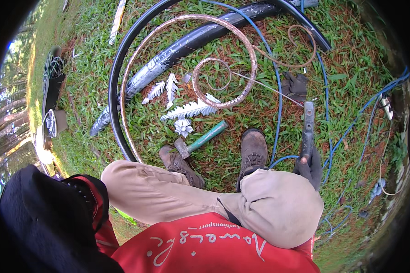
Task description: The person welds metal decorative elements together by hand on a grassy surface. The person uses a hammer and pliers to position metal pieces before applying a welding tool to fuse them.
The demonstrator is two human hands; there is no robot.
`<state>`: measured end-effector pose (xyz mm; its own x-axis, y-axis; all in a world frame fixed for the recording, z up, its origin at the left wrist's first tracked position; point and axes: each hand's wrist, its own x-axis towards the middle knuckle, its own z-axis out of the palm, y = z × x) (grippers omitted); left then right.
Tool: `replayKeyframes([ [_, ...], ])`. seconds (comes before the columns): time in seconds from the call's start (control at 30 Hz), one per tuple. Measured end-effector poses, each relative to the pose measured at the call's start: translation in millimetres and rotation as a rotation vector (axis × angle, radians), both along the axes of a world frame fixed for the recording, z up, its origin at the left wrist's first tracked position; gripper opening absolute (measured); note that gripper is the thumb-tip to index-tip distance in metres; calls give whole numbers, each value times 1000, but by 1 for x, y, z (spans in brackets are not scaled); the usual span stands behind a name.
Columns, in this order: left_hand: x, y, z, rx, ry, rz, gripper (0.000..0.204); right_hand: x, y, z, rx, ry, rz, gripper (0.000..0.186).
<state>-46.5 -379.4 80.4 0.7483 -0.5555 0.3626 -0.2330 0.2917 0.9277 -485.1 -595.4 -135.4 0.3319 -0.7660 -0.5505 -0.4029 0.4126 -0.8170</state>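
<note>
My right hand (pixel 310 167), in a dark glove with a bare thumb tip, is closed round a grey welding electrode holder (pixel 308 129). A thin welding rod (pixel 269 88) reaches from its upper end toward the left, over rusty metal rings (pixel 252 75). Blue cable (pixel 284 158) runs up to my right hand. At the lower left, close to the camera, is a large black cloth shape (pixel 45 218) beside my red sleeve; my left hand's fingers cannot be made out there. On the grass before my boots (pixel 253 152) lies a green-handled hammer (pixel 208 136).
Silvery leaf-shaped ornaments (pixel 191 109) and a flower ornament (pixel 184 128) lie near the hammer. A black pipe (pixel 182 48) and a curved black tube (pixel 115 91) cross the grass. A dark glove (pixel 294 86) lies at right, with blue cables (pixel 346 139) beyond. A bucket (pixel 54 123) stands far left.
</note>
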Motion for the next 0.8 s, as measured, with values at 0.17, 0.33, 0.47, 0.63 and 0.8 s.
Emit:
replayKeyframes([
  [0.17,-2,-7,0,12,-5,-32,29,10,-2,4,3,98,-62,38],
  [0.33,19,-17,4,106,-58,-24,31,18,-5,-2,20,159,-80,29],
  [0.47,63,-58,-33,303,-39,-85,32,8,-5,-11,44,129,-132,30],
  [0.63,106,-94,-142,968,136,-178,19,18,-1,-23,87,121,-68,29],
  [0.8,144,-65,-283,1771,-163,-389,21,0,-6,-37,53,101,-86,19],
])
